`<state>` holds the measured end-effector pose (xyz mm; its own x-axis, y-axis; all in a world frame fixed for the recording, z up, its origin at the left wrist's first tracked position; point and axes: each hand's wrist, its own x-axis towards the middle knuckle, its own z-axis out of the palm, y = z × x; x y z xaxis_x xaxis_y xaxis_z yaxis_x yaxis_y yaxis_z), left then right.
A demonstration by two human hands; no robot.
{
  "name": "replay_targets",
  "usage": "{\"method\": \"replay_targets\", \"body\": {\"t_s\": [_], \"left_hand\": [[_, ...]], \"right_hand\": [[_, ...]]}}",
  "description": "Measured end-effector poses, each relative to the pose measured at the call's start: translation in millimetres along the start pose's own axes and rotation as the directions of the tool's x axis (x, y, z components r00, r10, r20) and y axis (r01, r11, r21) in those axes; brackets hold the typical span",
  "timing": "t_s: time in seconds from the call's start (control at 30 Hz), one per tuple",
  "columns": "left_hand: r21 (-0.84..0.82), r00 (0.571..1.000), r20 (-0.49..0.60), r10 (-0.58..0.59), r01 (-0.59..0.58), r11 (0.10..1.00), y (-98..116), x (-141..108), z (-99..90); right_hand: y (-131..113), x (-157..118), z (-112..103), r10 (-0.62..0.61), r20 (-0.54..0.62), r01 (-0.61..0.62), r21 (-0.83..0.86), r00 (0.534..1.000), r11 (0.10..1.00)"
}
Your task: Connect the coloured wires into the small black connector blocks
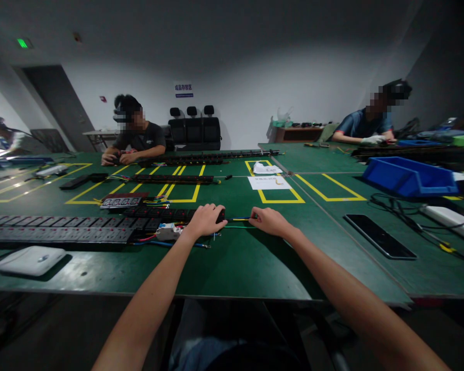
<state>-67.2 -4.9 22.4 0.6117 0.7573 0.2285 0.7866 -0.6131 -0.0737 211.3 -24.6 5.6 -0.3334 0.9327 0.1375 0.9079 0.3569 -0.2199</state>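
My left hand (205, 220) is closed over the end of a black socket strip (174, 213). Thin wires (237, 220), blue and yellow among them, run out from that end to my right hand (269, 221), whose fingers pinch them. A green wire (235, 227) stretches just below. Beside my left wrist lies a grey-white block (169, 232) that looks like a circuit breaker, with red and blue wires. A blue lead (195, 246) with a metal lug reaches under my forearm. Nearer me on the left is a long row of sockets (62, 229).
A white box (33, 260) sits front left; a phone (379, 236) lies right. Farther right are a blue bin (410, 176), black cables (398, 208) and a white power strip (452, 221). A paper sheet (268, 183) lies ahead. Co-workers (139, 136) sit across the green table (232, 268).
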Motion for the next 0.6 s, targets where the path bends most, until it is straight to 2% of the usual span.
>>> {"method": "replay_targets", "body": {"t_s": [0.27,0.6], "left_hand": [[0.032,1.000,-0.018,-0.005,0.006,0.999,0.8,0.0,2.7],[0.026,1.000,0.009,-0.011,0.011,1.000,0.9,0.0,1.3]], "right_hand": [[-0.6,-0.1,0.0,0.000,0.000,0.000,0.010,1.000,1.000],[-0.3,0.0,0.2,0.006,0.010,-0.006,0.011,1.000,1.000]]}}
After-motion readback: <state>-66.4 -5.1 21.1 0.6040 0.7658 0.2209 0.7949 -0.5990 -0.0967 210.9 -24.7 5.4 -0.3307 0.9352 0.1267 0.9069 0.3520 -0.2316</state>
